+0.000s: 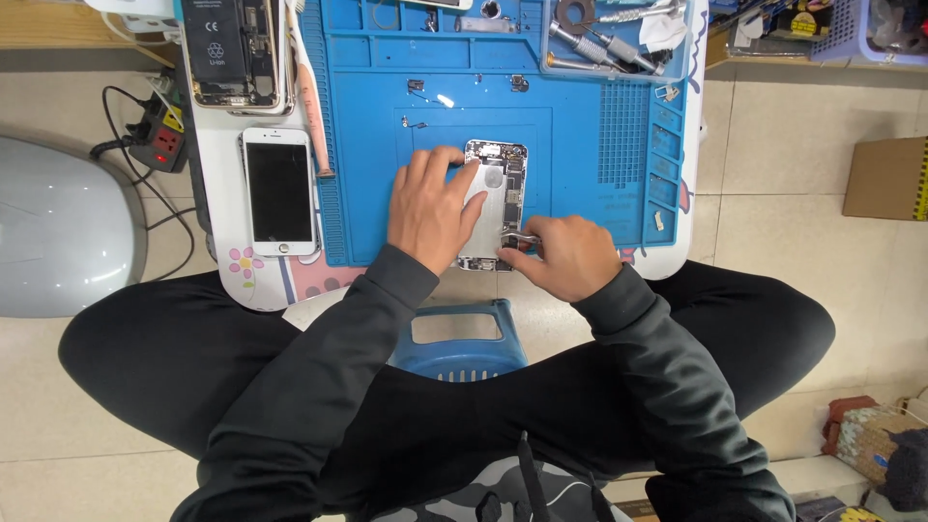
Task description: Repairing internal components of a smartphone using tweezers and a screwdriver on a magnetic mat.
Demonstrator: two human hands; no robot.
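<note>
Nearest: blue plastic stool [459, 340] between the person's knees, half under the tabletop [215, 184] edge.

Right hand [570, 256] at the near right corner of the opened phone body [497, 198]. Its grip is closed, fingers pinched around a small metal tool or part at the phone's near edge; which of the two cannot be told, too small.

Left hand [431, 205] lies flat on the phone body with fingers spread, open, pressing it down and not clasping anything. The phone body lies on the blue work mat [580, 155], near the mat's middle, its inside facing up.

Risks, as judgement:
- Left palm covers most of the open internals; pressure there could bend or snag a thin part.
- The pinched metal piece works right at the edge; a slip could scratch the board or poke the left fingers, which sit just beside it.
- Tiny loose parts [418, 89] lie on the mat beyond the phone; a sleeve sweep could scatter them.

Left of the mat: white phone [279, 190] face up, close to the tabletop's near edge, so a nudge could push it off. Further: another opened phone with battery [232, 53] showing. Far right: tray of screwdrivers [604, 43]. Power strip [162, 140] on the floor at left, cable trailing, a snag hazard.
</note>
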